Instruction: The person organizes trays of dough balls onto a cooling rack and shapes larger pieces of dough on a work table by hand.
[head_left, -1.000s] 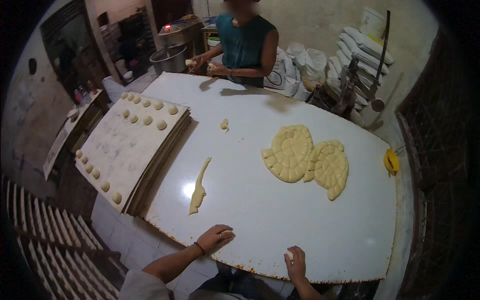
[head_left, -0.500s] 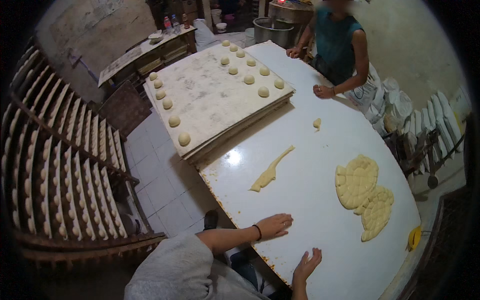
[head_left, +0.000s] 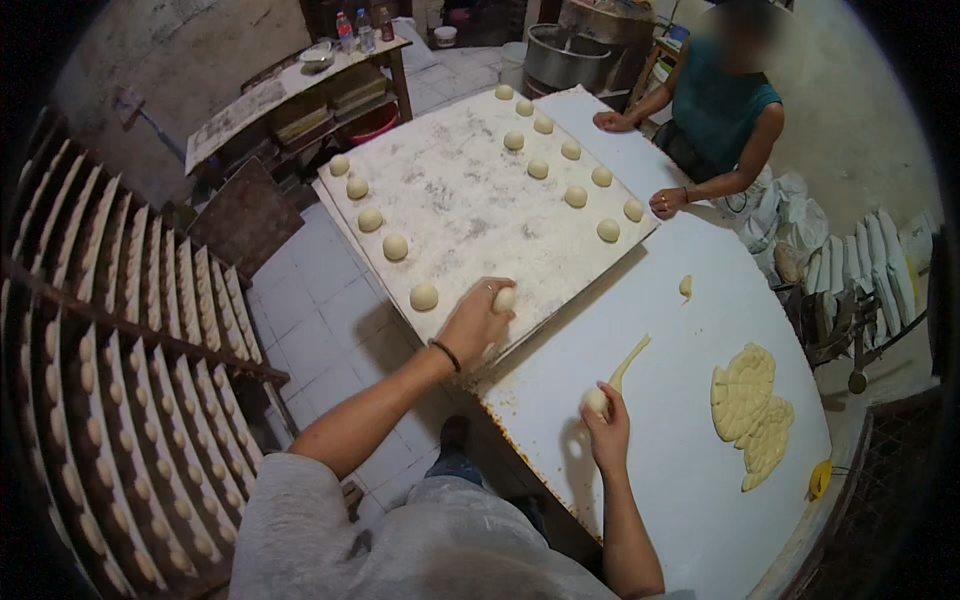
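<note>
My left hand is closed around a round dough ball at the near edge of a floured board. Between thumb and fingers of my right hand, a second dough ball is held above the white table. Several pale dough balls stand on the board in a row along its left side and in a looser group at its far right. Just past my right hand lies a thin dough strip, its lower end hidden. A flat, scored dough sheet rests farther right.
A small dough scrap lies on the table. Across it, a co-worker rests both fists on the table. A tall rack of dough-filled trays stands left. A yellow object is at the right edge.
Both hands, bare before, now hold dough balls. My left hand has moved forward and left onto the board; my right has risen toward the strip. The whole view has shifted.
</note>
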